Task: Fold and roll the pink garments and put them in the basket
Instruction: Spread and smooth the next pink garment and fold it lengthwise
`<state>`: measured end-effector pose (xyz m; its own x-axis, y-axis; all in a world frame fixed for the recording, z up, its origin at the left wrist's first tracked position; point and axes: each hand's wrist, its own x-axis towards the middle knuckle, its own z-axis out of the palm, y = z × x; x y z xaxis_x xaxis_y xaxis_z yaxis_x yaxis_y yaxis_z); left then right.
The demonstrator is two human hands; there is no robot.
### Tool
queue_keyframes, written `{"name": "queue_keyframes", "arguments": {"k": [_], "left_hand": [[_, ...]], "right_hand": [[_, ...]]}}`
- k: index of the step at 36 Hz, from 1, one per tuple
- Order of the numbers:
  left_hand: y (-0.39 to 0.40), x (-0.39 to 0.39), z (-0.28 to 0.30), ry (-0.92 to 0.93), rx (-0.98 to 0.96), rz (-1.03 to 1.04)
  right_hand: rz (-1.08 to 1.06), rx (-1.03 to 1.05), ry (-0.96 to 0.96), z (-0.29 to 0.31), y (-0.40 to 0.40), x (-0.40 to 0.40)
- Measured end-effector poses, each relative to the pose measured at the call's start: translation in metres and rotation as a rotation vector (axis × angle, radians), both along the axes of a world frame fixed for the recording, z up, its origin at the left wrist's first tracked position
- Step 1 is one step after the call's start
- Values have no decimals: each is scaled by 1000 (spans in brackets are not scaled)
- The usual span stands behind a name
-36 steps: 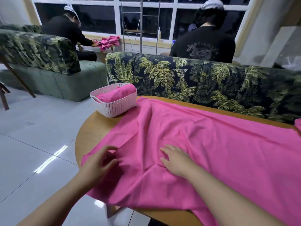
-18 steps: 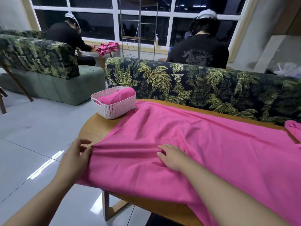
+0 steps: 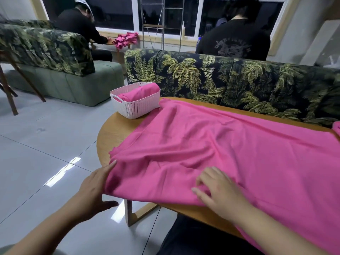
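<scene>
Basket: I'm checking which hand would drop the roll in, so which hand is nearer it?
Left. The left hand is at the garment's left edge, below the basket; the right hand lies further right.

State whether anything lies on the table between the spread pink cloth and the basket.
Nothing visible does. The pink cloth reaches up beside the basket, with only bare table around. The basket already holds one rolled pink garment.
</scene>
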<state>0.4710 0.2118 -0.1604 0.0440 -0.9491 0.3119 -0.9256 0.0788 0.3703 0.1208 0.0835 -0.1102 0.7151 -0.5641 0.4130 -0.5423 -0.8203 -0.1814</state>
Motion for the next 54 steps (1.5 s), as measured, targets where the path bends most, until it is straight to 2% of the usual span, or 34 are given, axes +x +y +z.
{"name": "queue_keyframes", "arguments": {"k": [3, 5, 10, 13, 16, 20, 22, 24, 26, 28, 29, 31, 33, 37, 41, 45, 49, 52, 54], "left_hand": [[-4, -5, 0, -8, -144, -6], [-5, -13, 13, 148, -180, 60], [-17, -29, 50, 581, -286, 149], [-45, -31, 74, 713, -308, 207], [-83, -31, 92, 737, -298, 307], [-128, -23, 97, 631, -251, 446], [-135, -27, 99, 321, -239, 407], [-134, -47, 100, -42, -341, 270], [-129, -72, 101, -178, -407, -31], [-126, -85, 92, -165, -196, -321], [-127, -84, 83, -157, -73, -386], [-128, -79, 67, -179, 107, -436], [-127, -78, 59, -184, 169, -428], [-130, -67, 51, -144, 188, -322], [-129, -59, 53, -54, 183, -248], [-124, -54, 64, -60, 0, -266], [-120, -56, 79, 63, -175, -277], [-115, -56, 86, 16, -186, -293], [-109, -57, 84, -58, -103, -288]], "right_hand": [[-4, -54, 143, -10, 20, -17], [-58, -88, 193, -19, 27, -25], [-193, -111, 137, -14, 14, -35], [-306, 50, 100, 1, 2, -34], [-425, 259, 0, 15, -18, -31], [-525, 306, -30, 30, -42, -25], [-553, 254, 62, 31, -48, -23], [-543, 117, 143, 30, -48, -22], [-449, 73, 103, 25, -37, -23], [-308, 127, 97, 21, -20, -22], [-256, 166, 128, 18, -12, -23], [-230, 211, 227, 6, -2, -26], [-289, 159, 306, -4, 3, -30], [-378, 52, 143, -19, 2, -38], [-343, 48, 91, -21, -1, -41], [-277, 146, -6, -16, 0, -44], [-190, 149, -111, -2, 8, -48], [-128, 156, -160, 5, 17, -51], [-87, 145, -176, 8, 23, -50]]}}
